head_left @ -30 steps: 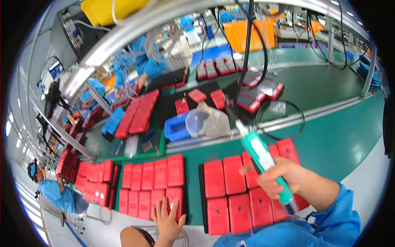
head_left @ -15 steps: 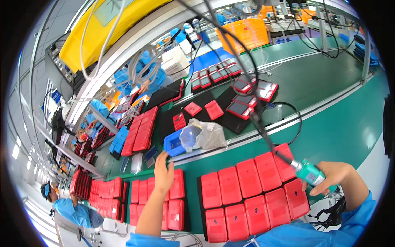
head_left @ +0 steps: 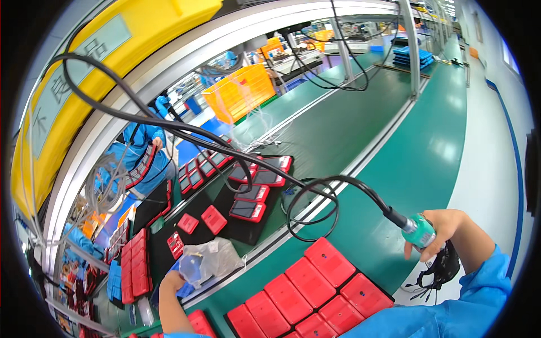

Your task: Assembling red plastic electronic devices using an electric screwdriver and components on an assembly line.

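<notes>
At the lower left, my left hand (head_left: 171, 281) reaches into a small blue bin (head_left: 186, 289), and its fingertips are hidden there. A clear plastic bag (head_left: 217, 260) with small contents I cannot make out lies over that bin. My right hand (head_left: 439, 234) is closed around a green electric screwdriver (head_left: 418, 230) with a thick black cable; its tip cannot be seen. Between my hands, red device housings (head_left: 288, 297) lie face down in rows on a black mat, several with small dark spots near one end.
The black cable (head_left: 220, 147) loops across the view. Beyond a metal rail, a green belt (head_left: 344, 118) carries red devices with grey screens (head_left: 251, 194) and red housings (head_left: 134, 265). A yellow bin (head_left: 84, 73) hangs upper left. A co-worker in blue (head_left: 138, 152) holds devices across the belt.
My view has swung to the right, so the scene sits further left. My left hand has gone from beside the blue bin into it. The screwdriver stays in my right hand, over the bench's edge.
</notes>
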Available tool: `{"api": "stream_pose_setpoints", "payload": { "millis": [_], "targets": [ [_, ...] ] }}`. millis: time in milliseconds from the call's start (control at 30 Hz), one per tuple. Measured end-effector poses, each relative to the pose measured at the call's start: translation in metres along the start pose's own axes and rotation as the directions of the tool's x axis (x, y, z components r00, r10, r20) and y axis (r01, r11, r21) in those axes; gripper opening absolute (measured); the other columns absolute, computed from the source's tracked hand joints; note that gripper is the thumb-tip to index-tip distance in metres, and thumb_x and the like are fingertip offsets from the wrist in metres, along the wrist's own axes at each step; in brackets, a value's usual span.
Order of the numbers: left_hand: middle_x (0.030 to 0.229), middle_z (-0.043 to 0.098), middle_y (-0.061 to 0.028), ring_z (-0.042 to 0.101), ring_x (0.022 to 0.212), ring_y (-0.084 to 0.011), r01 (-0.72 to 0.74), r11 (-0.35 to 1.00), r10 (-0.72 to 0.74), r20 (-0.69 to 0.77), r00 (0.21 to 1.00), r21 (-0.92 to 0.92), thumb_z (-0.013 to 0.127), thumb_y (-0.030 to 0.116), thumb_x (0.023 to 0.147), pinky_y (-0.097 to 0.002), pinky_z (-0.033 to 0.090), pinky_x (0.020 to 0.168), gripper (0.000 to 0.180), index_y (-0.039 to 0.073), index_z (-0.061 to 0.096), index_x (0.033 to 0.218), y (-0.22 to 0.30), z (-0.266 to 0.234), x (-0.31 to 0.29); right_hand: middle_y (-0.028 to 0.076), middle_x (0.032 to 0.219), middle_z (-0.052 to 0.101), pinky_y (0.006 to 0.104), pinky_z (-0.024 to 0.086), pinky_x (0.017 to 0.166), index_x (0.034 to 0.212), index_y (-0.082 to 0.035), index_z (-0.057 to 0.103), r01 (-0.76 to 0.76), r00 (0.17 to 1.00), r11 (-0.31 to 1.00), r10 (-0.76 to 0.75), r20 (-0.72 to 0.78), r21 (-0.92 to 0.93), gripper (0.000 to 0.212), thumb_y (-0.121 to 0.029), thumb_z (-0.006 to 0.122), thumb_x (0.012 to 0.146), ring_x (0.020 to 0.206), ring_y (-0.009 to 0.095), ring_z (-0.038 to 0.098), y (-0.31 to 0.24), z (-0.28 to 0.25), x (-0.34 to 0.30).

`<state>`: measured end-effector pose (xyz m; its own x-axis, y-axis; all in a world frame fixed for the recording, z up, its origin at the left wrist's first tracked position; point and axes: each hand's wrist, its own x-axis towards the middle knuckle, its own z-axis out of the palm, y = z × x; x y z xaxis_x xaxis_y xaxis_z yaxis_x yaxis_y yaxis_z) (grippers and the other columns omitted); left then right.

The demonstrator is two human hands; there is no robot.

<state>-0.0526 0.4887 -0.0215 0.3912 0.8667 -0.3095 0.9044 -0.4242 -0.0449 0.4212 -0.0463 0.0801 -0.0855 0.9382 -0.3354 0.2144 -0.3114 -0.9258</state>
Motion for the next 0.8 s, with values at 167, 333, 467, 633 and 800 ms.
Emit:
{"api": "stream_pose_setpoints", "payload": {
  "millis": [167, 333, 467, 633, 800],
  "targets": [
    [0.069, 0.062, -0.0146, 0.061, 0.055, -0.0212, -0.114, 0.993, 0.118, -0.095, 0.989, 0.038, 0.062, 0.017, 0.068, -0.0334, 0.049, 0.053, 0.020, 0.003, 0.065, 0.082, 0.011, -0.007, -0.006, 0.003, 0.057, 0.055, 0.0229, 0.041, 0.044, 0.093, 0.003, 0.061, 0.159, 0.968, 0.970, -0.116, -0.224, 0.185, 0.038, -0.017, 0.075, 0.063, 0.046, 0.009, 0.052, 0.008, 0.003, 0.002],
    [0.063, 0.060, -0.0141, 0.059, 0.053, -0.0196, -0.091, 0.996, 0.088, -0.146, 0.985, -0.017, 0.062, 0.011, 0.067, -0.0346, 0.048, 0.051, 0.016, 0.000, 0.065, 0.078, 0.024, -0.013, -0.020, 0.005, 0.054, 0.050, 0.0271, 0.042, 0.041, 0.091, 0.005, 0.055, 0.433, 0.792, 0.839, -0.178, -0.584, 0.331, 0.040, -0.014, 0.071, 0.059, 0.040, 0.013, 0.050, -0.006, 0.004, 0.001],
    [0.057, 0.059, -0.0106, 0.056, 0.048, -0.0177, -0.005, 0.993, -0.020, -0.209, 0.978, -0.115, 0.061, 0.005, 0.065, -0.0322, 0.047, 0.050, 0.013, -0.004, 0.064, 0.074, 0.004, 0.001, -0.015, 0.000, 0.052, 0.039, 0.0295, 0.038, 0.039, 0.099, -0.003, 0.048, 0.752, 0.630, 0.456, -0.289, -0.721, 0.475, 0.025, -0.016, 0.054, 0.078, 0.036, 0.010, 0.038, -0.007, -0.011, -0.002],
    [0.076, 0.061, -0.0087, 0.059, 0.064, -0.0165, -0.014, 0.357, -0.146, -0.071, 0.987, -0.934, 0.062, 0.000, 0.070, -0.0241, 0.050, 0.056, 0.016, -0.005, 0.061, 0.085, -0.001, 0.004, -0.020, -0.003, 0.052, 0.037, 0.0267, 0.040, 0.042, 0.097, -0.009, 0.050, 0.875, 0.460, 0.059, -0.407, -0.789, 0.480, 0.015, -0.017, 0.042, 0.088, 0.038, 0.008, 0.037, -0.014, -0.025, -0.012],
    [0.080, 0.058, -0.0083, 0.058, 0.070, -0.0169, -0.224, -0.456, -0.306, -0.085, 0.948, -0.861, 0.061, -0.003, 0.074, -0.0214, 0.053, 0.060, 0.016, -0.003, 0.057, 0.089, -0.005, 0.012, -0.016, -0.004, 0.051, 0.037, 0.0269, 0.039, 0.042, 0.095, -0.010, 0.051, 0.874, 0.485, 0.150, -0.301, -0.821, 0.461, 0.014, -0.017, 0.045, 0.086, 0.037, 0.008, 0.036, -0.004, -0.015, 0.002]
  ]
}}
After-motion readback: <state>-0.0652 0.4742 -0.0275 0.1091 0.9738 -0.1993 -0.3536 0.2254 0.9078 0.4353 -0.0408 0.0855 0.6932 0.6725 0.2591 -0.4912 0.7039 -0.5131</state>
